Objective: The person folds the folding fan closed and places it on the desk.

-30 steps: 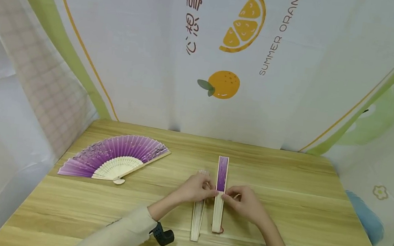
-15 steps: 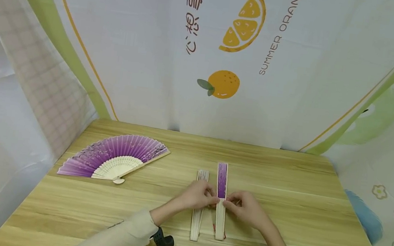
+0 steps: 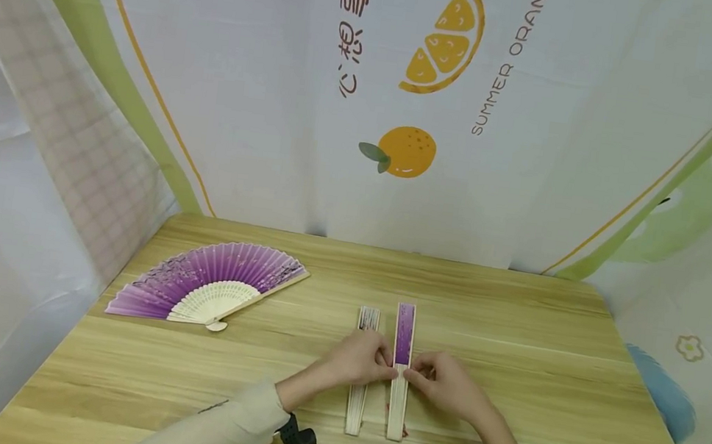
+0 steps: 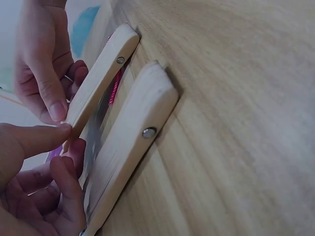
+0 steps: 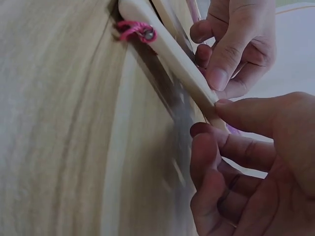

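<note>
Wood-grain table (image 3: 516,330): spread fan (image 3: 216,275), folded fan (image 3: 356,406)

Head view | you can read the lettering "SUMMER ORANG" (image 3: 515,53), cut off at the top edge, on the white cloth (image 3: 250,105) facing you | beside it you read the characters "心想事" (image 3: 351,42), the next one cut off

The person wears 2 long cream sleeves (image 3: 221,424) and 2 black, bent wrist devices (image 3: 300,442) with small perforations.
</note>
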Demonstrator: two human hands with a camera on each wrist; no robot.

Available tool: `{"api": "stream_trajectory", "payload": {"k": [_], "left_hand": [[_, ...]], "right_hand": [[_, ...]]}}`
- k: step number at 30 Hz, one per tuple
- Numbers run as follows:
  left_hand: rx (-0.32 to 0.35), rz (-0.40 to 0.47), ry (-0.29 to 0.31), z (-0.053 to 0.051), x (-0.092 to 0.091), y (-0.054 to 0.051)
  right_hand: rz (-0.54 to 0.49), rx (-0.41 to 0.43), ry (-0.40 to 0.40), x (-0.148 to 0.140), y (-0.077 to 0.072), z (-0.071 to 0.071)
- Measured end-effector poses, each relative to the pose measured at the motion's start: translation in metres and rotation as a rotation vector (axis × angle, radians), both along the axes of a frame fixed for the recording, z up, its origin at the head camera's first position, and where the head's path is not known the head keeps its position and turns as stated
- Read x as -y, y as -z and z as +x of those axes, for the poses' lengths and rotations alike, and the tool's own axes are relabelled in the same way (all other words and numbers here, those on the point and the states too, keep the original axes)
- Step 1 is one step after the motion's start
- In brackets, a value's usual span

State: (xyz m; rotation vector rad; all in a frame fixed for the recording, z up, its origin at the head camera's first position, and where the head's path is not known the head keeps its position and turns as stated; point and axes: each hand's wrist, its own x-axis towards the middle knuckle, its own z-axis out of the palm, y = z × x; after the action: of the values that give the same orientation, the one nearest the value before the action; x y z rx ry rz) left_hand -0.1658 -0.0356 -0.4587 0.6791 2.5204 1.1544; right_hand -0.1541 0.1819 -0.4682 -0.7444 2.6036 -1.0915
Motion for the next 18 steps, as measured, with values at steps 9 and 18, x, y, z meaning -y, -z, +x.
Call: {"api": "stream_trajectory", "payload": {"k": [9,18], "left_hand": [[-0.019,-0.067,-0.027,0.0028,-0.0048,-0.0021],[-0.020,-0.075,-0.029,0.0028,-0.0072,-0.0026]], "right_hand": [[0.044,0.026,-0.008,0.0022,-0.0015,-0.0012],[0.068,0.030,-0.001,0.0024,-0.0023,-0.0008]]}}
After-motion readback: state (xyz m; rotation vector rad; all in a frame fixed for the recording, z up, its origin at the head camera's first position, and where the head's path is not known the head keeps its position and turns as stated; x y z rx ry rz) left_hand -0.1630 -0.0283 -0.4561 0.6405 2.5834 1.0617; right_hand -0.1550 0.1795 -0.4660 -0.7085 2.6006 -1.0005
